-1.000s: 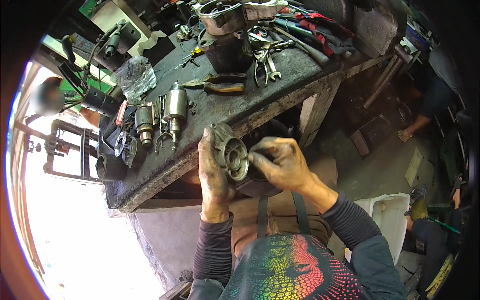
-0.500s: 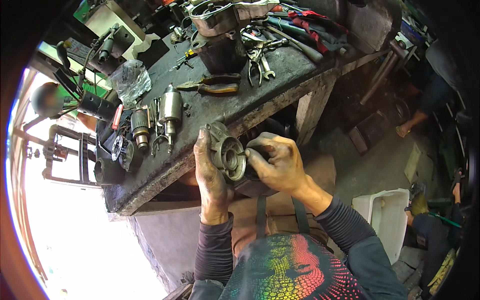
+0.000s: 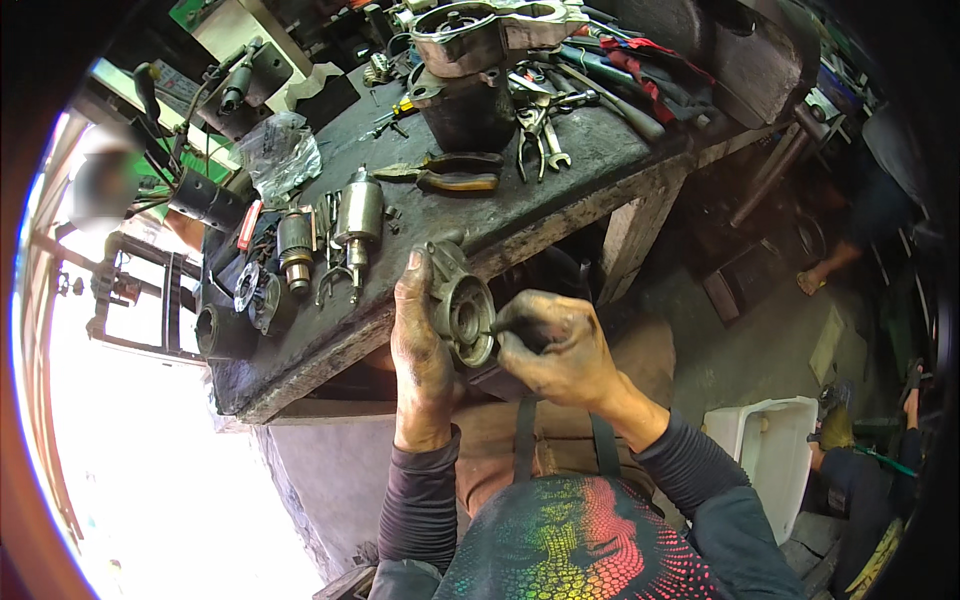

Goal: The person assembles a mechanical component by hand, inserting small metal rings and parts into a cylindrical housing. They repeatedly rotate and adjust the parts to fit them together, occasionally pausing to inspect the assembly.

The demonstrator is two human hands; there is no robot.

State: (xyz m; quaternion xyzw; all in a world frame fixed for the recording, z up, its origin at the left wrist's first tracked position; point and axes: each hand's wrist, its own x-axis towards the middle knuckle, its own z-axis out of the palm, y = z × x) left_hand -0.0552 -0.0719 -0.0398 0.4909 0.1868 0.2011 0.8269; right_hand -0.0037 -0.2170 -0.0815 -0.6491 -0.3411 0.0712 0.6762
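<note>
A round cast-metal housing [image 3: 453,285] with a stepped hollow face is in my left hand [image 3: 422,365], held in front of the bench edge. My left thumb lies along its side, and the other fingers are hidden behind it. At the open face, my right hand [image 3: 562,352] pinches a thin, dark piece too small to name, its tip at the inner rim. On the bench past the housing lie a silvery cylindrical motor part [image 3: 360,212], a forked metal lever [image 3: 333,285] and a ribbed rotor-like part [image 3: 295,247].
The dark workbench [image 3: 420,225] carries pliers [image 3: 460,181], wrenches [image 3: 556,150], a clear plastic bag [image 3: 281,150] and a black cylinder [image 3: 465,115] topped by a metal casting [image 3: 460,35]. A white basin [image 3: 728,440] stands on the floor at right. Other people's limbs show at far right.
The bench and its parts have shifted slightly right and down in view. My right fingers stay at the housing's open face, a little lower than before.
</note>
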